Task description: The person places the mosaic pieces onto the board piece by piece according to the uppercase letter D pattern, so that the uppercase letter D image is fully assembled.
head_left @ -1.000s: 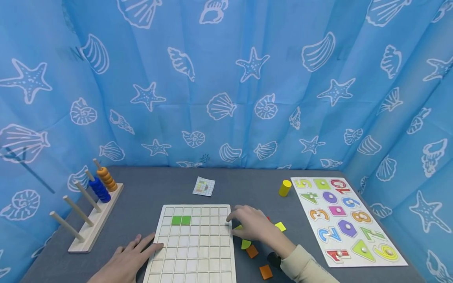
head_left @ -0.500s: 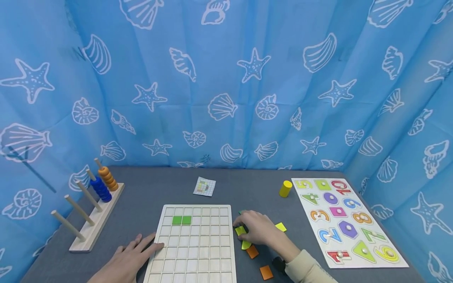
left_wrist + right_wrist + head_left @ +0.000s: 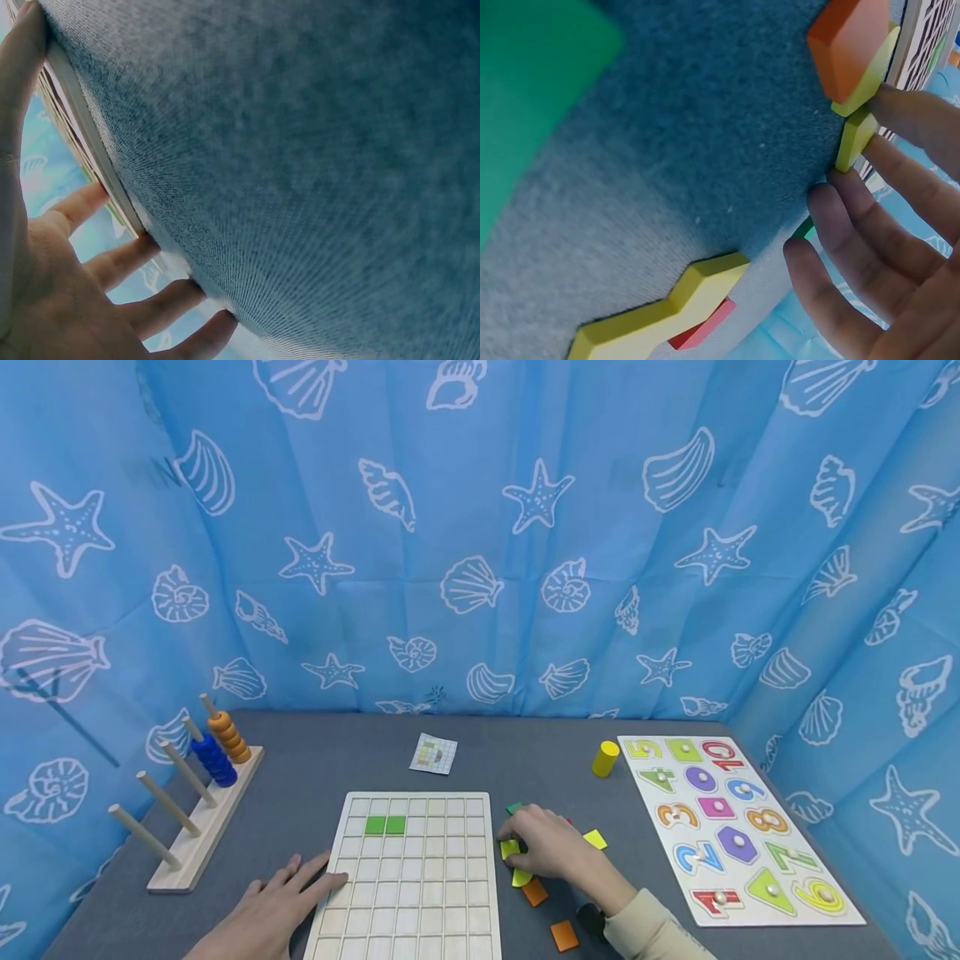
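Left hand (image 3: 273, 906): fingers spread, thumb and index against the left edge of the grid board (image 3: 387, 893); use light pressure there, enough to prevent sliding.
Grid board: flat on the bench (image 3: 315, 760), with two green tiles (image 3: 385, 825) side by side near the far left corner.
Right hand (image 3: 547, 843): fingers curled, thumb and index at a yellow-green tile (image 3: 849, 146); firm pinch or mere touch not determinable from the views.
Yellow-green tile: just outside the board's right edge, with a second yellow-green piece (image 3: 521, 878) just beside.
Pickup (judged step): pinch by opposite edges, lift straight up, avoid dragging the neighbour.
Orange tile (image 3: 535, 892): overlapping the second piece in view; best left undisturbed.
Likely fault: two pieces caught together; separate before lifting.
Clearance: raise above the board rim before any sideways travel.
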### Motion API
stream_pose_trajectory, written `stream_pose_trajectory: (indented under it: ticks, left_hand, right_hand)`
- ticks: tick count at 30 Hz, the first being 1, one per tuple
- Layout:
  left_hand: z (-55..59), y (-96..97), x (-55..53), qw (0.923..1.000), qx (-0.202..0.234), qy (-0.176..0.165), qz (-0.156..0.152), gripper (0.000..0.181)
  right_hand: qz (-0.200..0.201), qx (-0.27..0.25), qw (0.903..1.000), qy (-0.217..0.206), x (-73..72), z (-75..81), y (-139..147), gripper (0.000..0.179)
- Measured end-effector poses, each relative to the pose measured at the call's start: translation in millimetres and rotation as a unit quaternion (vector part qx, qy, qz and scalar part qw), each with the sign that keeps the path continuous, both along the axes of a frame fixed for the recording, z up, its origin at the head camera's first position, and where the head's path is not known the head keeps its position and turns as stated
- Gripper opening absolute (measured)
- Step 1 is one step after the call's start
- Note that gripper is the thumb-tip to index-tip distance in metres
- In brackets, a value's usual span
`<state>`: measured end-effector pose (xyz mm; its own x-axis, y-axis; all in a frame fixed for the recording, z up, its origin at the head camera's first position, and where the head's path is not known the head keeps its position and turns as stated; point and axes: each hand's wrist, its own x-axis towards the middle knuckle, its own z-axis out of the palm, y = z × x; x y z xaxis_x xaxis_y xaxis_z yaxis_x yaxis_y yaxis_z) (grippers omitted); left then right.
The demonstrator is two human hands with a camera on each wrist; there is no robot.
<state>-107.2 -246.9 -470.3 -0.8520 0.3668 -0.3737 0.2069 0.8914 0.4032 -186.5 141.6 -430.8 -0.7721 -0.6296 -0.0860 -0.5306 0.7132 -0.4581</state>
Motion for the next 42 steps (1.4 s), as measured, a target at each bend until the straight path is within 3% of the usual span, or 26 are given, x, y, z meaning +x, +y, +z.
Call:
stream_pose_trajectory:
  ticks: [15,23,42]
  left_hand:
    - [2.5,1.3,0.0,1.0000,0.005,0.002,0.006,0.106]
    - [3.6,4.0,0.2,0.9997,0.001,-0.005,0.024,0.104]
    - [5.8,10.6,-3.3,0.9989,-0.043,0.012,0.014,0.105]
  right_hand:
    - [-0.015,-0.017,0.9994,0.026,-1.1,1.1,-8.5,0.016]
    - [-0.006,-0.018,0.9990,0.041,-3.6,2.9,-25.6,0.019]
    - [0.033,-0.018,0.9954,0.089,-10.9,6.8,-79.3,0.015]
